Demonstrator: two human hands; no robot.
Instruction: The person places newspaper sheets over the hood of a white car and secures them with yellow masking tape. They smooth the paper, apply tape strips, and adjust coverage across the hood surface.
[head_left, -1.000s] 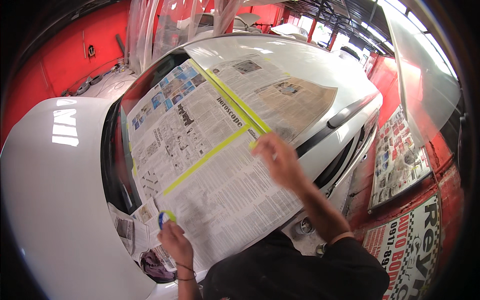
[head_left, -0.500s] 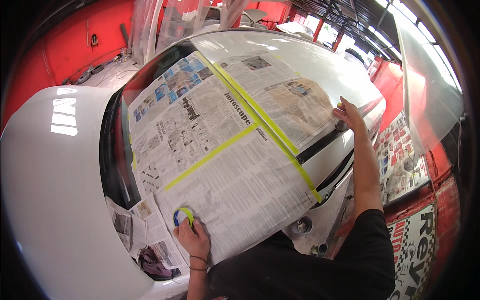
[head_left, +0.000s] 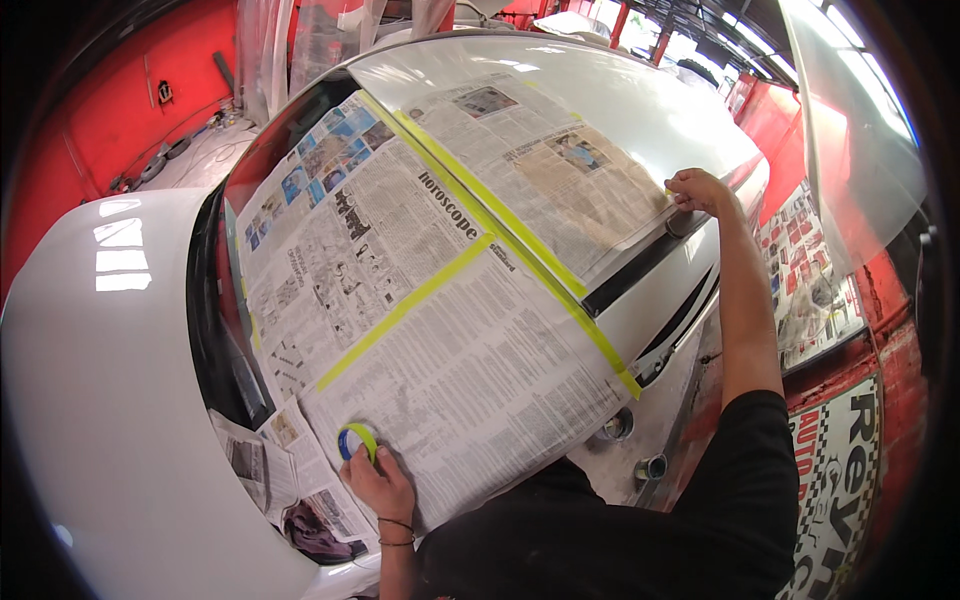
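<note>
My left hand [head_left: 382,485] grips a roll of yellow-green masking tape [head_left: 368,437] with a blue core, resting over newspaper near the car's windscreen corner. My right hand [head_left: 697,192] reaches to the far right, its fingers pinched at the edge of the newspaper [head_left: 600,200] laid on the white roof. A small bit of yellow-green tape shows at those fingertips, mostly hidden. More newspaper sheets [head_left: 450,370] cover the windscreen, joined by a yellow-green tape strip [head_left: 405,312]. Longer tape strips [head_left: 530,245] run along the roof edge.
The white bonnet [head_left: 100,380] curves along the left. A dark purple cloth [head_left: 315,530] lies by loose newspaper at the near corner. Below the car's side stand two open tins [head_left: 651,468] [head_left: 618,425]. Plastic sheeting [head_left: 850,130] hangs at right, above a sign board [head_left: 835,490].
My right hand has moved up slightly, and its fingers have closed at the roof newspaper's edge. My left hand still holds the tape roll. The whole view has shifted a little.
</note>
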